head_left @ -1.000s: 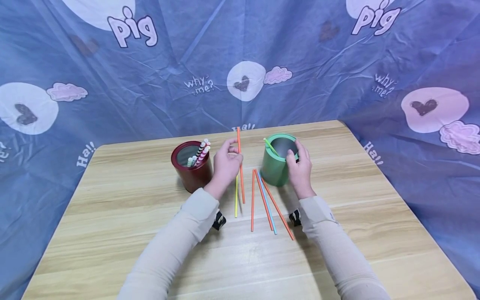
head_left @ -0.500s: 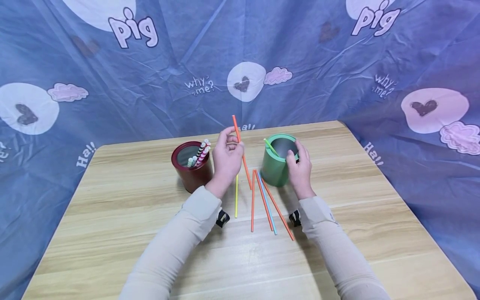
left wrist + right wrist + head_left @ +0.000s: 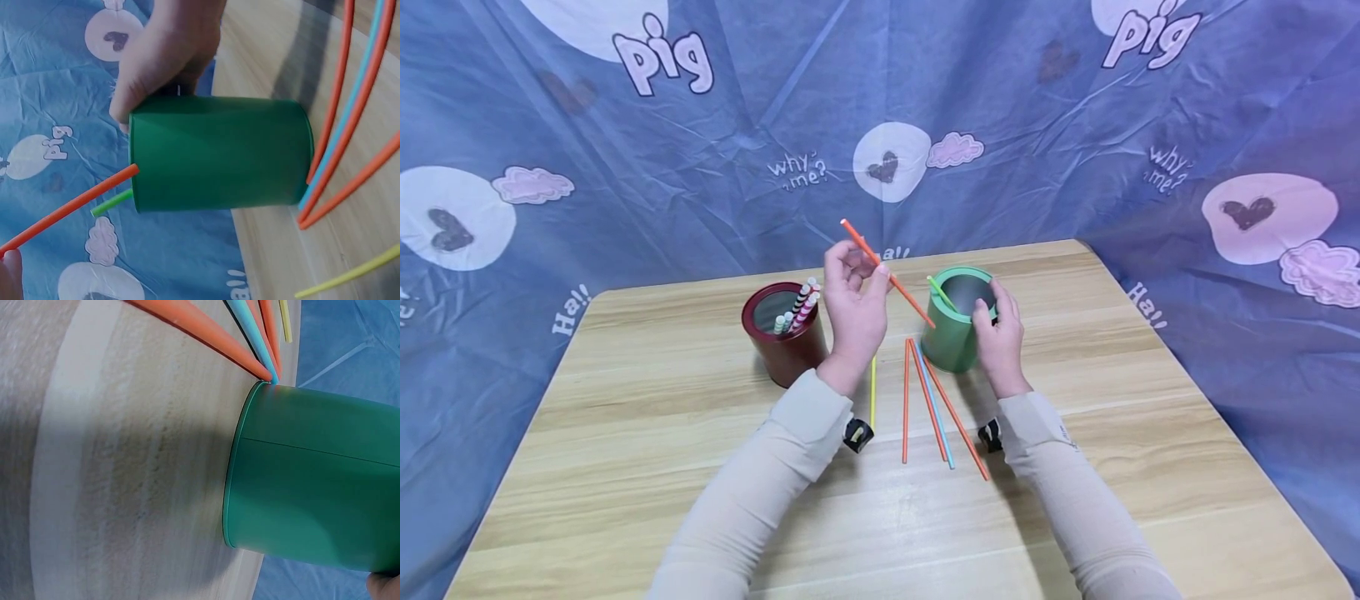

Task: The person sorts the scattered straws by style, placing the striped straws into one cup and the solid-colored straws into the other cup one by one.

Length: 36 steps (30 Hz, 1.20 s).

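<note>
My left hand pinches an orange straw between thumb and fingers, up above the table. The straw slants, its lower end at the near side of the green can, just below the rim in the head view. In the left wrist view the orange straw has its tip over the can's rim end; whether they touch I cannot tell. My right hand grips the green can's rim on its right side, thumb toward me. A light green straw leans inside the can, poking out at the left.
A maroon can holding several striped paper straws stands to the left. In front of the green can lie orange straws and a blue straw. A yellow straw lies beside my left wrist. Patterned blue cloth hangs behind the table.
My left hand has lifted the orange straw and tilted it from near vertical to a slant, its lower end moving right to the green can. The right hand and can have stayed put.
</note>
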Motion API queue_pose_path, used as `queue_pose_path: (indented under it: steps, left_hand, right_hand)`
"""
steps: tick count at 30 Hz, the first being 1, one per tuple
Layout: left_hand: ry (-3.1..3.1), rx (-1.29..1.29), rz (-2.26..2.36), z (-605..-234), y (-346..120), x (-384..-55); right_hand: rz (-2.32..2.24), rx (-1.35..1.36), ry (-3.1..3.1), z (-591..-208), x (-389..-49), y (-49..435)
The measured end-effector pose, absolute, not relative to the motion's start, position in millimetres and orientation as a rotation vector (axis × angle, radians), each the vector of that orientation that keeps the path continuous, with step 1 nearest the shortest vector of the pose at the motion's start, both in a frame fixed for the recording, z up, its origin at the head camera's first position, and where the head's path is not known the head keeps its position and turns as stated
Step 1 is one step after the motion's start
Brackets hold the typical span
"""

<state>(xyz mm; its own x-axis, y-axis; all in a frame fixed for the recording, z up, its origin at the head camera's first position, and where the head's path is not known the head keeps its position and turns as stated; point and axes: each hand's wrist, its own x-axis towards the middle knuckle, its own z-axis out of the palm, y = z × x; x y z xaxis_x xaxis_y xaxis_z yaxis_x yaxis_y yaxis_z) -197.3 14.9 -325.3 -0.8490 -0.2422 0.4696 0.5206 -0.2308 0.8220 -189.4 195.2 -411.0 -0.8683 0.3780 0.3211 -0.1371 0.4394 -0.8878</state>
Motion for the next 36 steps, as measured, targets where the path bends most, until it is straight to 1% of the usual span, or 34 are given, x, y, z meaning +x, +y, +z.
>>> queue_pose_path:
  steps: [13,30,36]
  left_hand:
    - [-1.451,-0.348,-2.214,-322.4,28.8,-197.5]
    - [-1.574,-0.318,-2.109,-344.5,49.0,-203.0]
    - [-1.652,-0.364,-2.040,-351.8,60.3,-201.9]
  right_hand:
    - [1.435,-0.197,-2.217,-411.9,-191.0,196.0]
    - [1.431,-0.195,-2.226,-412.2,-190.2,196.2]
    - [1.422,-0.191,-2.210,-413.0,-190.8,195.6]
